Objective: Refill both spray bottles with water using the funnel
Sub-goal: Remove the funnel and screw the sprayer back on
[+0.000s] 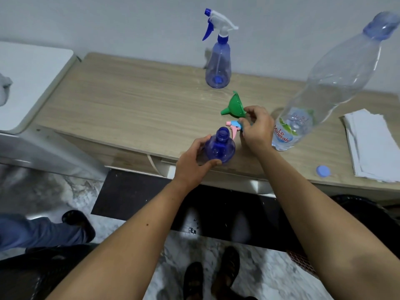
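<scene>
At the far left we see a white cabinet top (32,83) standing beside the wooden table (134,100). Near the table's front edge, our left hand (194,161) grips the body of a small blue spray bottle (219,146), fingers and thumb curled round it; the bottle stands upright with its neck open and its sprayer off. Far behind it, close to the wall, a second spray bottle (218,68) stands upright with its blue-and-white trigger head still fitted. Just right of the open bottle, a pink-and-blue trigger head (233,125) lies on the table, partly under our right hand (257,128). That hand pinches the rim of the green funnel (234,106), which lies on its side with its spout pointing left. Further right, a large clear water bottle (324,83) stands uncapped, showing only a little water at its base. Its blue cap (323,171) rests near the front edge. At the far right lies a stack of white paper (374,146).
</scene>
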The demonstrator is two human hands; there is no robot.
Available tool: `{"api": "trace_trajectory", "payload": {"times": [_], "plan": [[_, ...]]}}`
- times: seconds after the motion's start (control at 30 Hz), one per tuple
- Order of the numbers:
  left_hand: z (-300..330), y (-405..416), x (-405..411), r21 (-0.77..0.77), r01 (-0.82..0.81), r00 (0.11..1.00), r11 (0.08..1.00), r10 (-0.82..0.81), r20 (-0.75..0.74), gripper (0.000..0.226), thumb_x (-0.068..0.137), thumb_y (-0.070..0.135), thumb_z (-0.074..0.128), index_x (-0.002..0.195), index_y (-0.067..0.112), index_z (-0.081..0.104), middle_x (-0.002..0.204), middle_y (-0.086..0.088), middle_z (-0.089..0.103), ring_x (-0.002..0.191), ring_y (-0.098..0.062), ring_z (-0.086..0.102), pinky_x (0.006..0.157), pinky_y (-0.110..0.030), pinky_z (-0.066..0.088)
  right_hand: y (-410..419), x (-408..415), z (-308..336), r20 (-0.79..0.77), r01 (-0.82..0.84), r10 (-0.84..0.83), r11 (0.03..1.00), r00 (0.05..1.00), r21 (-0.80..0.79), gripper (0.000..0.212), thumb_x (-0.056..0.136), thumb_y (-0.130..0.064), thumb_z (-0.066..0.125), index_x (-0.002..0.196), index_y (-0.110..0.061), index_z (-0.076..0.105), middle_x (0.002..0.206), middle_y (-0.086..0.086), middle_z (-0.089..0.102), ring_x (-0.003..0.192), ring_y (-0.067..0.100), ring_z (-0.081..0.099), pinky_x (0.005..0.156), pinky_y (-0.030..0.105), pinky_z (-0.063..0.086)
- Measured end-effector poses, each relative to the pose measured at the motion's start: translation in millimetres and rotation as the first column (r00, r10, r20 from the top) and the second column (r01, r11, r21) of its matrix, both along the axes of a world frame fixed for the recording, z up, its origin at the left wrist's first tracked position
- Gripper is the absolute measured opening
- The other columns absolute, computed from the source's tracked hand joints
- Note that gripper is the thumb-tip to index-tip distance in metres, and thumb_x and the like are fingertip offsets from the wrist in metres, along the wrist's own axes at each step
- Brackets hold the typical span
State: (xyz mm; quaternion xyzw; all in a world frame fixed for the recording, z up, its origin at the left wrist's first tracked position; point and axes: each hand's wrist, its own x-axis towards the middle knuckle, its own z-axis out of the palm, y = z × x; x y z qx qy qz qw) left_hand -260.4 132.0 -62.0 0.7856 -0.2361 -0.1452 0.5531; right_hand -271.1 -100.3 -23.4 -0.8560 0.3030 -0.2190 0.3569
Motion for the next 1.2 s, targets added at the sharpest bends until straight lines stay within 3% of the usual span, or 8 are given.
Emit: {"api": "trace_trajectory", "payload": {"times": [0.1, 0.23, 0.5, 0.73, 0.83, 1.0, 1.1, 1.2], "plan": [[1.3, 0.1, -0.4, 0.006, 0.002, 1.000, 1.000, -0.002, -0.002, 0.077, 0.079, 0.024, 0.095, 0.146, 0.022, 0.057, 0.143, 0.010, 0.067, 0.129, -0.002, 0.063, 0.113, -0.031, 0.051, 4.9, -13.8, 1.7, -0.048, -0.001, 0.001, 1.000, 0.999, -0.007, 0.047, 0.089, -0.011, 0.077, 0.133, -0.007, 0.063, 0.129, 0.010, 0.064, 0.111, 0.018, 0.062, 0.101, 0.033, 0.050], [4.1, 0.7, -1.0, 0.016, -0.005, 1.000, 1.000, 0.005, -0.002, 0.077, 0.076, 0.035, 0.094, 0.144, 0.030, 0.058, 0.138, 0.012, 0.069, 0.125, -0.004, 0.065, 0.110, -0.037, 0.054, 5.9, -25.3, 6.5, -0.269, -0.055, 0.047, 0.998, 0.962, -0.022, 0.055, 0.094, -0.013, 0.067, 0.145, -0.004, 0.050, 0.143, 0.014, 0.055, 0.131, 0.028, 0.055, 0.112, 0.040, 0.042], [7.6, 0.8, -2.6, 0.004, 0.003, 1.000, 1.000, -0.003, -0.002, 0.080, 0.073, 0.059, 0.086, 0.143, 0.038, 0.054, 0.142, 0.013, 0.066, 0.129, -0.010, 0.064, 0.109, -0.045, 0.055, 2.8, -24.6, 14.6, -0.435, -0.162, 0.122, 0.985, 0.892, -0.056, 0.053, 0.096, -0.026, 0.070, 0.144, -0.008, 0.057, 0.137, 0.015, 0.062, 0.124, 0.031, 0.060, 0.104, 0.041, 0.048], [4.5, 1.1, -0.5, 0.001, 0.016, 1.000, 1.000, -0.016, 0.008, 0.077, 0.077, 0.045, 0.091, 0.144, 0.030, 0.055, 0.147, 0.011, 0.063, 0.133, -0.011, 0.061, 0.110, -0.044, 0.054, 0.3, -24.2, 17.7, -0.400, -0.161, 0.147, 0.987, 0.905, -0.002, 0.063, 0.085, -0.034, 0.084, 0.139, -0.008, 0.064, 0.134, 0.014, 0.056, 0.119, 0.029, 0.060, 0.102, 0.039, 0.049], [2.0, 0.6, 0.7, 0.004, 0.016, 1.000, 1.000, -0.016, 0.012, 0.075, 0.079, 0.037, 0.093, 0.144, 0.029, 0.055, 0.148, 0.012, 0.063, 0.134, -0.010, 0.061, 0.112, -0.042, 0.054, -0.9, -27.4, 19.4, -0.350, -0.131, 0.130, 0.991, 0.928, 0.020, 0.058, 0.080, -0.031, 0.088, 0.131, -0.012, 0.069, 0.129, 0.009, 0.057, 0.112, 0.022, 0.060, 0.092, 0.033, 0.049], [0.6, 1.6, 1.5, 0.004, 0.022, 1.000, 1.000, -0.022, 0.000, 0.078, 0.077, 0.045, 0.092, 0.144, 0.028, 0.056, 0.146, 0.013, 0.064, 0.131, -0.007, 0.062, 0.112, -0.041, 0.054, -2.1, -32.3, 27.4, -0.286, -0.123, 0.129, 0.992, 0.950, 0.038, 0.047, 0.077, -0.029, 0.089, 0.118, -0.021, 0.068, 0.116, 0.006, 0.065, 0.095, 0.019, 0.061, 0.079, 0.027, 0.044], [0.5, 2.8, 1.3, 0.000, 0.026, 1.000, 1.000, -0.026, -0.009, 0.081, 0.075, 0.053, 0.090, 0.144, 0.030, 0.055, 0.144, 0.017, 0.063, 0.132, -0.005, 0.062, 0.113, -0.040, 0.053, -1.4, -38.8, 42.4, -0.236, -0.145, 0.149, 0.989, 0.960, 0.033, 0.045, 0.078, -0.027, 0.089, 0.116, -0.020, 0.065, 0.095, -0.003, 0.066, 0.071, 0.008, 0.057, 0.064, 0.026, 0.042], [-0.7, 3.3, 1.7, -0.010, 0.020, 1.000, 1.000, -0.020, -0.024, 0.079, 0.071, 0.055, 0.089, 0.141, 0.038, 0.056, 0.142, 0.022, 0.063, 0.131, -0.003, 0.062, 0.114, -0.040, 0.052, -2.1, -44.1, 64.3, -0.150, -0.157, 0.158, 0.987, 0.976, 0.022, 0.046, 0.077, -0.025, 0.090, 0.115, -0.018, 0.063, 0.085, -0.009, 0.063, 0.067, 0.009, 0.060, 0.064, 0.028, 0.044]]}}
